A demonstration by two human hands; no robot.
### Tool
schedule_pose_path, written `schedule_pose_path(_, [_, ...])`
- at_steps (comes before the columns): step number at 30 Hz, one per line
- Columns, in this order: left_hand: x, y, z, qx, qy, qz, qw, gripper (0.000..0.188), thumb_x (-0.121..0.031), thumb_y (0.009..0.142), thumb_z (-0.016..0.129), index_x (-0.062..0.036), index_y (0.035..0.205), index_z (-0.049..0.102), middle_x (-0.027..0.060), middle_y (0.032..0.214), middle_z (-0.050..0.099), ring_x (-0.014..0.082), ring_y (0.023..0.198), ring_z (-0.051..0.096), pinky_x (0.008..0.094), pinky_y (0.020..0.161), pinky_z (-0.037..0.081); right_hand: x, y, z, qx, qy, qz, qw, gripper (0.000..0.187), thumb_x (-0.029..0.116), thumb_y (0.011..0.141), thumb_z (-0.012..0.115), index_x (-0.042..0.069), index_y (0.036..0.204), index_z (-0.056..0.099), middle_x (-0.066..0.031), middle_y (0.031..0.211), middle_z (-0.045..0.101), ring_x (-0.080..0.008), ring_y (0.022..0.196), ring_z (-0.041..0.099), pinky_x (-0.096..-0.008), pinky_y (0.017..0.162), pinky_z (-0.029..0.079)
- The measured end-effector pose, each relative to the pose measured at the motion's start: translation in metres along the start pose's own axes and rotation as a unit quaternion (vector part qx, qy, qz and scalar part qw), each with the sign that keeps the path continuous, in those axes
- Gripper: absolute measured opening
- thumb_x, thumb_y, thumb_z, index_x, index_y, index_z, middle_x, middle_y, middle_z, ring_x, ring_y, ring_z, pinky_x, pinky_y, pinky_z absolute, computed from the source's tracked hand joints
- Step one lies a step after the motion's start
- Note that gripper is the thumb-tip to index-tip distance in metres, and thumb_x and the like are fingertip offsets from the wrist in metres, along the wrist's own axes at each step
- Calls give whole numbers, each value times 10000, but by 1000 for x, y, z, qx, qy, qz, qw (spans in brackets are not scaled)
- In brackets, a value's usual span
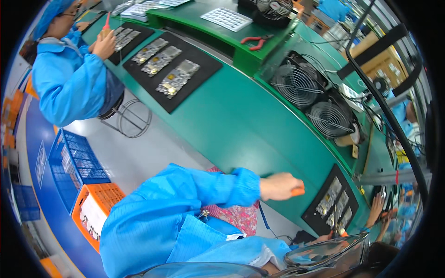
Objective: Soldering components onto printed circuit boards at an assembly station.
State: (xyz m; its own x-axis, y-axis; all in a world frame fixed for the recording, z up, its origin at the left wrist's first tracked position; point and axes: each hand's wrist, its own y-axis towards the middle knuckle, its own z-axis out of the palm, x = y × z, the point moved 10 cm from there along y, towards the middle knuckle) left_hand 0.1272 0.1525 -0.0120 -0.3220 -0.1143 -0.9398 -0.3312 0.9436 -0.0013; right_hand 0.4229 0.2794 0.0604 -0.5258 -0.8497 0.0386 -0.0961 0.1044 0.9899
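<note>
Several circuit boards point(328, 197) lie on a black mat point(336, 172), to the right of the left hand point(278, 186) and apart from it; the right hand point(323, 238) is beside the mat's lower corner. The left fist is clenched around a small orange object point(298, 190) of unclear kind, whose end juts from the fingers above the green desk point(227, 127). By the right hand, a slim dark tool point(335, 217) reaches over the boards; whether the fingers grasp it, I cannot tell. Past the mat's right corner is a co-worker's hand point(378, 207). Two grille-fronted fans point(295, 85) stand along the desk's far edge. Toward the desk's left end, another mat point(197, 90) carries three boards point(178, 78). Red-handled pliers point(256, 42) lie near the right corner of a raised green shelf point(194, 25).
</note>
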Motion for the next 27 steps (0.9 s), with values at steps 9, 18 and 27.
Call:
schedule_pose_path(9, [79, -237, -277, -489, 234, -245, 804, 217, -198, 786, 639, -27, 878, 543, 88, 580, 544, 166, 508, 506, 294, 489, 409, 2, -63, 57, 37, 225, 235, 945, 312, -5, 799, 571, -22, 1102, 498, -188, 1152, 420, -304, 980, 517, -351, 784, 506])
schedule_pose_path(18, [91, -276, -301, -471, 441, -312, 698, 472, -450, 691, 683, -30, 653, 471, 129, 512, 505, 294, 503, 534, 390, 487, 420, 88, -61, 124, 54, 269, 153, 949, 305, 11, 815, 555, -32, 1109, 485, -193, 1135, 440, -285, 957, 525, -346, 768, 498])
schedule_pose_path(27, [162, -283, -290, -539, -315, -203, 754, 105, -67, 830, 472, 3, 831, 550, 6, 597, 488, 29, 369, 270, 199, 341, 161, 90, -19, 74, 59, 126, 19, 990, 302, 28, 831, 540, -43, 1117, 473, -198, 1118, 459, -267, 934, 534, -341, 751, 490])
